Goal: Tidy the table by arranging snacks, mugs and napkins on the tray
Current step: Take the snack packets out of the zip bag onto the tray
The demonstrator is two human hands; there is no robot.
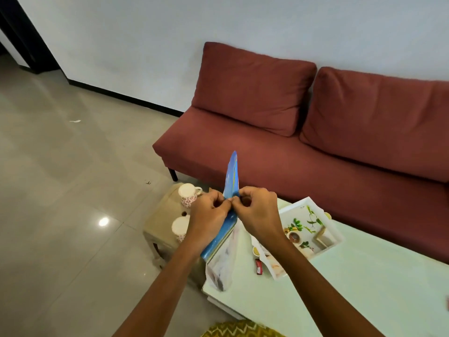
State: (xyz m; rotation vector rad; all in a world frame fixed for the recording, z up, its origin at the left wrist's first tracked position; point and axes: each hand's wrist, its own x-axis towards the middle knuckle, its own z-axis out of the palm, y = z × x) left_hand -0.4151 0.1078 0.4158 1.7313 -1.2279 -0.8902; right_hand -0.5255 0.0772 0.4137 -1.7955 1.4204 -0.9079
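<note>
Obs.: you hold the blue snack packet [232, 181] edge-on to the camera, in the air above the near-left corner of the bench [364, 288]. Its long axis runs away from you and upward, far tip over the sofa [315, 154], near end dipping below your wrists.

Left hand [209, 215]: fingers [217, 200] curled, pinching the packet's top edge from the left. Right hand [258, 211]: fingers [245, 199] curled, pinching the same edge from the right. The two pinches nearly touch, so neither hand is open.

Under the packet: a clear plastic bag [222, 263] hangs off your hands toward the bench edge; whether it is gripped or only draped, cannot tell.

Key relation: the tray [336, 235] lies to your right and slightly beyond your hands, on the bench. Your right hand is the nearer. It already holds some small items; what they are is unclear.

Judgement: the packet must swing right and lay flat, its long axis along the tray's length, or it will overhang the rim.

Pending: two patterned mugs [188, 195] sit on a low stool [160, 222] to your left, apart from the bench, nearer your left hand. A small red item [259, 266] lies on the bench just before the tray.
</note>
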